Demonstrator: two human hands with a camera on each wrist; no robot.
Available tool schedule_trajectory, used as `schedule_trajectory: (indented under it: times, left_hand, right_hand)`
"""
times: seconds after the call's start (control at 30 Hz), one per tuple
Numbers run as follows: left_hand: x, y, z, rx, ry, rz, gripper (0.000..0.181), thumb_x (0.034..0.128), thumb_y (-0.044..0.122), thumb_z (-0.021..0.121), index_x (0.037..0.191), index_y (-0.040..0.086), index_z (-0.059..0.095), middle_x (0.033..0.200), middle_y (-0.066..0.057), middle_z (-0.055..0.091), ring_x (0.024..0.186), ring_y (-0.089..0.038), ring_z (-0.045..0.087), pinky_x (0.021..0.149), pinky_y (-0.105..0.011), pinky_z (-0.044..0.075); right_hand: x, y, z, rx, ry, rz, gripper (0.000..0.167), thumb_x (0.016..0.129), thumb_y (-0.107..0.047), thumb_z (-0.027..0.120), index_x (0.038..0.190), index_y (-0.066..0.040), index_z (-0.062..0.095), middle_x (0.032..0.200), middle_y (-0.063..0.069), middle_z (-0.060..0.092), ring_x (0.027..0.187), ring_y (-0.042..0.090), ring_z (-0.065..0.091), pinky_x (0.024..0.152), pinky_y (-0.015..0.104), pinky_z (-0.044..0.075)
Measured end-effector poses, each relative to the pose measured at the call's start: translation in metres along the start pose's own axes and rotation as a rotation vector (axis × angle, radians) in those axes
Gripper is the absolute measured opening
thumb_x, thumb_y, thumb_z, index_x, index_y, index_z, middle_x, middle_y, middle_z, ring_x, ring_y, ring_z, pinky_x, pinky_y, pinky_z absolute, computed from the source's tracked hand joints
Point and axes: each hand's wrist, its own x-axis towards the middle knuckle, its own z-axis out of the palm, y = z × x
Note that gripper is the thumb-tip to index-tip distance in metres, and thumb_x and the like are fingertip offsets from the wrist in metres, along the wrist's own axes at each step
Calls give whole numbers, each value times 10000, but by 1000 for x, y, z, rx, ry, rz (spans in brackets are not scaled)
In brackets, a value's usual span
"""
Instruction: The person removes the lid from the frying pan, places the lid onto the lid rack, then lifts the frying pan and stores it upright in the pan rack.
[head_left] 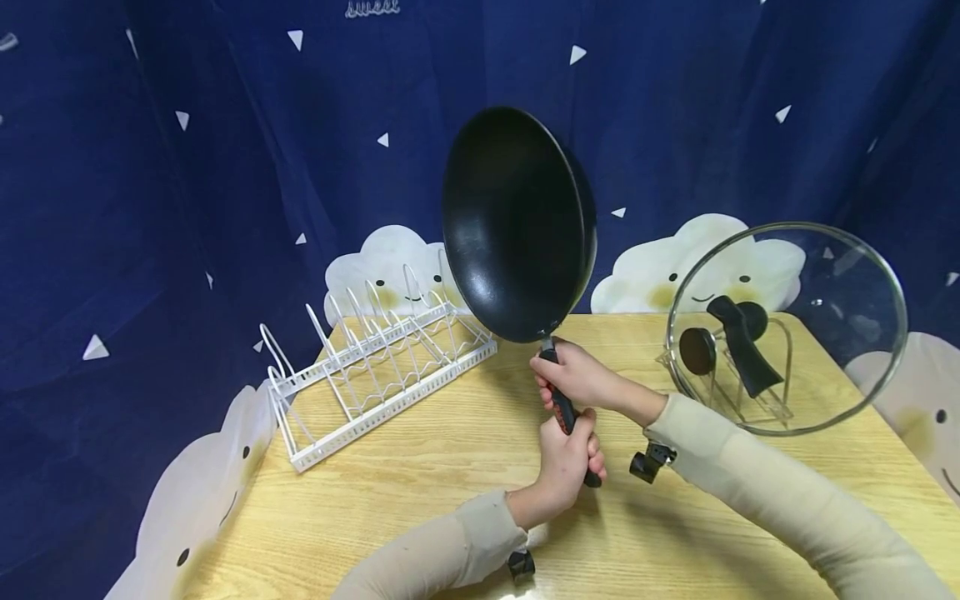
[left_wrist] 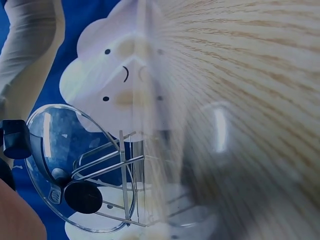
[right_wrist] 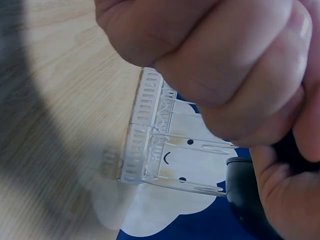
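Observation:
A black wok point(head_left: 510, 225) is held up off the table, tilted on its side with its dark hollow facing left in the head view. Both hands grip its long black handle point(head_left: 564, 410). My right hand point(head_left: 576, 373) holds the upper part, close to the pan, and my left hand point(head_left: 562, 458) wraps round the lower part. In the right wrist view, curled fingers point(right_wrist: 235, 55) of the right hand fill the top, with part of the wok point(right_wrist: 247, 200) at lower right. Only a blurred edge of the left hand point(left_wrist: 20, 215) shows in the left wrist view.
A white wire dish rack point(head_left: 390, 408) stands at the table's left. On the right, a large glass lid point(head_left: 825, 408) with a black handle leans in a metal wire stand point(head_left: 787, 358). The wooden table point(head_left: 420, 475) ends at a blue curtain point(head_left: 337, 167).

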Motion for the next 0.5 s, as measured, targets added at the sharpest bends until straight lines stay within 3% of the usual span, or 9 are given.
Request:
schedule_trajectory:
  times: [0.27, 0.5]
  left_hand:
    - [1, 6, -2, 10, 50, 16, 362, 903, 150, 526, 559, 110, 418, 409, 34, 373, 308, -88, 416, 314, -259, 417]
    - [3, 15, -4, -10, 60, 40, 363, 910, 150, 523, 567, 117, 410, 414, 30, 375, 301, -98, 419, 317, -248, 418]
  right_hand:
    - [10, -8, 3, -137, -9, 8, 346, 989, -152, 419, 686, -22, 525, 556, 71, 569, 493, 229, 609, 549, 334, 527]
    - [18, -15, 7, -173, -6, 15, 360, 979, -146, 428, 654, -30, 531, 536, 63, 567, 476, 212, 597, 565, 316, 519]
